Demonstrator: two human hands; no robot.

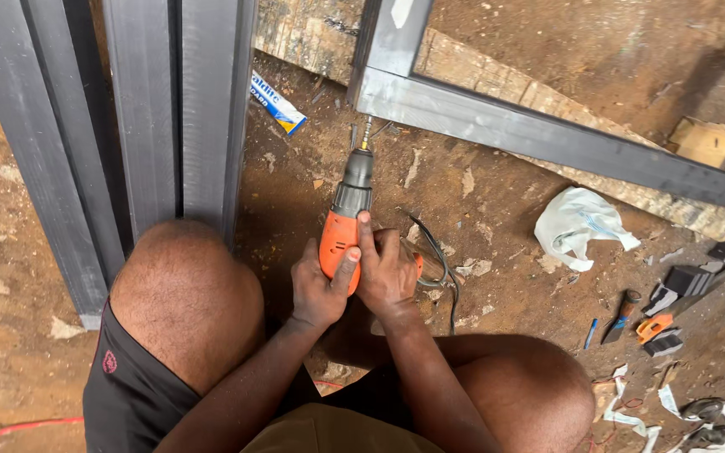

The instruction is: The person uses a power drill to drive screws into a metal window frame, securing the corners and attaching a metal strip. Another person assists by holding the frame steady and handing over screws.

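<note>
Orange and grey, the power drill (344,220) sits upright in the middle of the view, its bit pointing away from the person toward the corner of a grey metal frame (497,127) that lies on the dirt floor (497,210); whether the tip touches the metal cannot be told. Both hands are together and clamped on the drill's orange body: the left hand (319,287) wraps it from the left with the thumb across the casing, and the right hand (388,273) presses in from the right, its forefinger stretched up along the housing. A black cable (440,260) curls out just beside the right hand. The person squats, bare knees on either side of the hands. To the left, 2 long grey metal bars (178,109) run up the picture next to the left knee. A small blue and white tube box (277,104) lies near the frame's corner. Further right, a crumpled white plastic bag (576,225) rests on the floor, and well apart from it lie black plastic pieces (685,281) and an orange-handled knife (654,325).
</note>
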